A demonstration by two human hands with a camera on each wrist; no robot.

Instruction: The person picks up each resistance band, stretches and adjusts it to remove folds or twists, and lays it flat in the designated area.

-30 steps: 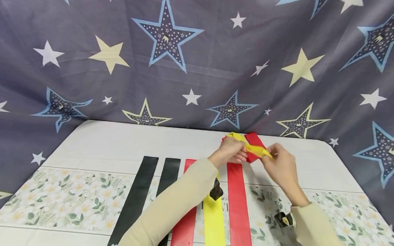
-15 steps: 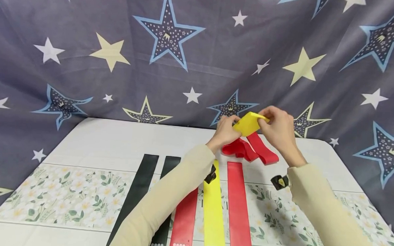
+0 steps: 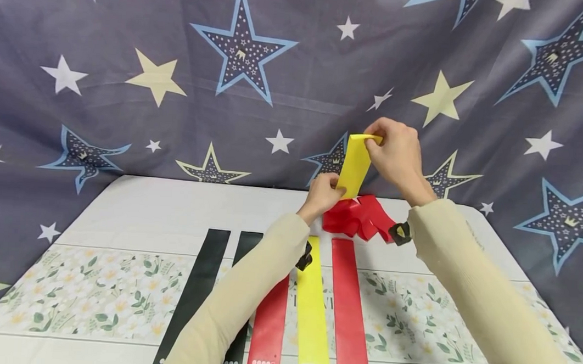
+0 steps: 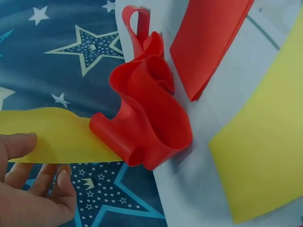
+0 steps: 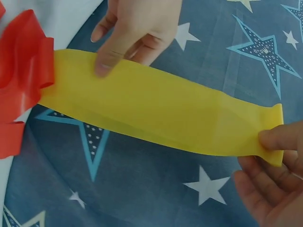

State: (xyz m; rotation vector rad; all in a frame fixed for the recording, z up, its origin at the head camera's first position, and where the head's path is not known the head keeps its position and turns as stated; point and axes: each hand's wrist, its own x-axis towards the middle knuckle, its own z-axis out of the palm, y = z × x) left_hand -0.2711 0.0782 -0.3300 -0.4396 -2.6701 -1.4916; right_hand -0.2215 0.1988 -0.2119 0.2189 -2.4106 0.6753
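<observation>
A yellow resistance band [image 3: 354, 166] hangs upright at the back of the table, held between both hands. My right hand [image 3: 397, 152] pinches its folded top end between thumb and fingers. Lower down, my left hand [image 3: 322, 194] grips the same band by its edge; in the right wrist view the thumb of the left hand [image 5: 137, 33] lies on the band's face. Directly beneath, a loose heap of red band [image 3: 356, 217] lies curled on the table, and the yellow strip's lower end passes behind a red loop [image 4: 147, 113] in the left wrist view.
Flat bands lie side by side nearer the front: a black band [image 3: 191, 292], a second black band [image 3: 246, 251], a red band [image 3: 270, 329], a yellow band [image 3: 315, 309] and another red band [image 3: 350, 311]. A star-patterned curtain [image 3: 297, 78] hangs behind the white table [image 3: 171, 208].
The right hand has risen from near the tabletop with the yellow band's end, drawing it from low and slanted to upright. The left hand rose with it, and the red heap has shifted.
</observation>
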